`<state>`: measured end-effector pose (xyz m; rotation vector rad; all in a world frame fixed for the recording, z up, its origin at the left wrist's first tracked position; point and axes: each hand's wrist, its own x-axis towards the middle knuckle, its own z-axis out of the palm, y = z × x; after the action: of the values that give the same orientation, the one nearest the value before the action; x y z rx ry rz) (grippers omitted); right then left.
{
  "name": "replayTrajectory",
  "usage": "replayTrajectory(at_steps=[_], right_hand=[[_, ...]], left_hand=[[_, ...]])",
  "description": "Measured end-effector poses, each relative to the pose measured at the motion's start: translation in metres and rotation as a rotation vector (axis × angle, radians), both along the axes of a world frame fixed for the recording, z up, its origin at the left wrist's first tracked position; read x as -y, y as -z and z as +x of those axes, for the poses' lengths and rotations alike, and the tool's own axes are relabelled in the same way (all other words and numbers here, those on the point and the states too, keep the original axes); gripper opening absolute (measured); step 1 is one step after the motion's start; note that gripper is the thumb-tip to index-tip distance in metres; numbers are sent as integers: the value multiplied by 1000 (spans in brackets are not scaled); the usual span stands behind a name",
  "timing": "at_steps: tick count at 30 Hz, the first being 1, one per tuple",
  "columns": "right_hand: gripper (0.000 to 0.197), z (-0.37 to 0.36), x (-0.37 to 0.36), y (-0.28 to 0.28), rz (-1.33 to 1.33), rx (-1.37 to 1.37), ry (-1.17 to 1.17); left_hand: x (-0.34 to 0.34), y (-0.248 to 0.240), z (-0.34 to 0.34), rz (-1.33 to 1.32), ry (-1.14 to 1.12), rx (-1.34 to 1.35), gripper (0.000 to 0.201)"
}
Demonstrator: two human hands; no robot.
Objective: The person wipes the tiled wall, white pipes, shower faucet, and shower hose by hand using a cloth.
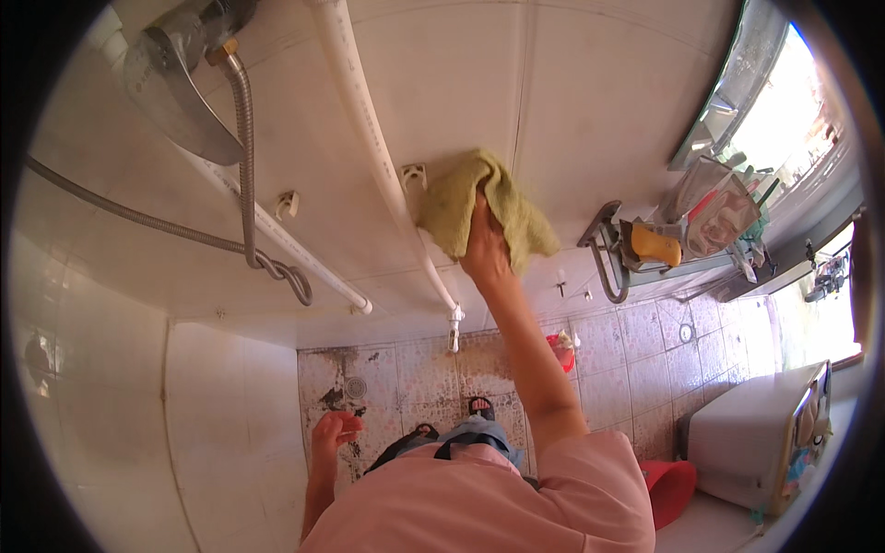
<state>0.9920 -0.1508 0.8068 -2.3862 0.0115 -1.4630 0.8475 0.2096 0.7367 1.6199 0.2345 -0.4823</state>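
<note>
Mid-wipe: the right hand [483, 247], fingers closed on the yellow-green cloth [484, 207], presses it flat to the white wall tile [590, 111] at upper centre, beside the white pipe [369, 129]. Left hand [334, 431] hangs loosely curled, empty, lower left. Next, I judge, calls for firm sweeping pressure across the tile.

We count one yellow-green cloth [484, 207] under our right hand [484, 247], and our left hand [334, 433] hangs bare: two hands. Left of the cloth: two white pipes [369, 129], two pipe clips [414, 175], one shower head [175, 88], one metal hose [245, 157]. Right of it: one wire rack [613, 253]. Below: one red basin [670, 488], one floor drain [356, 387].
</note>
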Motion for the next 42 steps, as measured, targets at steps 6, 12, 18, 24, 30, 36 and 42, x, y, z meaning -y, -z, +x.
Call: replayTrajectory(at_steps=[6,12,18,24,30,36,42], right_hand=[[69,6,-4,-8,115,-62,-84],[68,10,-6,-1,125,34,-101],[68,9,-5,7,82,49,-73],[72,8,-4,5,127,-36,-66],[70,5,-7,-29,55,37,-78],[39,20,106,-80,9,250,218],[30,26,102,35,229,84,481]], left_hand=[[-2,5,-5,5,-33,10,27],[-3,2,-5,-3,-72,12,26],[-6,7,-3,-10,-50,17,25],[5,-2,1,11,-33,24,26],[5,1,2,3,-35,11,26],[-1,6,7,2,-5,-10,25],[-15,21,3,0,-51,-66,24]])
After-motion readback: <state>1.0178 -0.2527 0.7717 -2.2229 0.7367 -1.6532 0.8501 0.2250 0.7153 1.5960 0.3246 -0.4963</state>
